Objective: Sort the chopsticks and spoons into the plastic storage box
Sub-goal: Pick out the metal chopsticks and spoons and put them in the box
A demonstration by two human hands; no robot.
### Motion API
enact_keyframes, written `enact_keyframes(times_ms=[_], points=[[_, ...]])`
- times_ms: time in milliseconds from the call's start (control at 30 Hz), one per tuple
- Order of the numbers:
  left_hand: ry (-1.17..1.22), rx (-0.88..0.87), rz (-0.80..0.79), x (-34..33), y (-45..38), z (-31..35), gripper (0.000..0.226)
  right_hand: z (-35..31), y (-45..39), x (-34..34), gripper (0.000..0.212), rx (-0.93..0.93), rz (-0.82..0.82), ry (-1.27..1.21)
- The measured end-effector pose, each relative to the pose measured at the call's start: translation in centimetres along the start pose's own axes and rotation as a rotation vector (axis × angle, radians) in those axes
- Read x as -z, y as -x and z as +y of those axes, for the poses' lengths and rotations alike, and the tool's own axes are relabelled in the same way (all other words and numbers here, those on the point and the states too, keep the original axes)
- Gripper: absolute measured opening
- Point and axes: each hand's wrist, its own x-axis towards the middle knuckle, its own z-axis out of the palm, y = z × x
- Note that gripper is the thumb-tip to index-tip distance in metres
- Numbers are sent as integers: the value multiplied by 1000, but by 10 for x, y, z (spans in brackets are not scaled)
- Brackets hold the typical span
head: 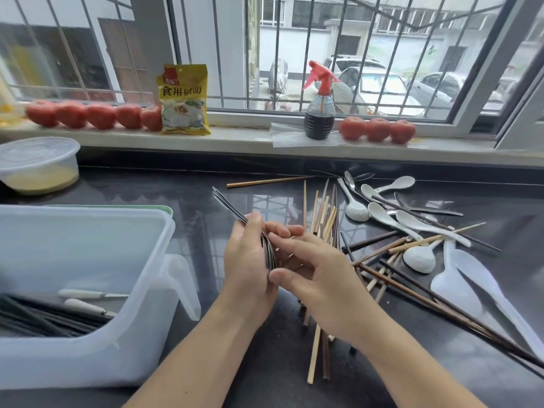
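the left hand (250,260) is curled around a stack of thin dark metal spoons (235,213), their handles fanning up and to the left past the thumb while the bowls sit edge-on against the palm. the right hand (318,278) meets it from the other side, fingers half bent and fingertips (276,240) touching the rim of the stacked bowls; whether it actually grips them or only steadies them cannot be told. both hands hover above the glossy black stone countertop (191,195). to the left stands the translucent white plastic storage box (141,304), open at the top, with a bundle of black chopsticks (38,319) lying along its bottom and two white-handled utensils (85,301) beside them. to the right, behind and under the right hand, a loose heap of wooden chopsticks in pale and dark brown (382,260) sprawls across the counter, crossing one another at many angles. mixed in and just beyond them lie white ceramic soup spoons (385,219), a pair of translucent white plastic rice paddles (459,287), and one shiny steel spoon (350,179) near the back edge. on the windowsill (241,136) sit a row of red tomatoes (97,114), a yellow food packet (184,98) and a red-topped spray bottle of dark liquid (319,113). a lidded round plastic tub (38,163) rests at the far left.
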Motion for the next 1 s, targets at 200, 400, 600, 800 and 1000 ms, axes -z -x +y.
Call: enact_keyframes(times_ms=[200, 400, 600, 800, 1000], points=[[-37, -67, -16, 2, -3, -4, 35, -3, 1, 7, 42, -64, -48, -20], [-317, -148, 13, 6, -14, -24, 23, 26, -36, 94, 18, -329, 374, 161], [-410, -132, -39, 9, -19, -30, 24, 122, -81, 210, 34, -659, 410, 840], [-296, -45, -14, 11, -27, -29, 17, 146, -112, 224, 18, -709, 213, 826], [-298, -12, -24, 11, -27, -29, 14, 155, -114, 214, 19, -722, 153, 980]])
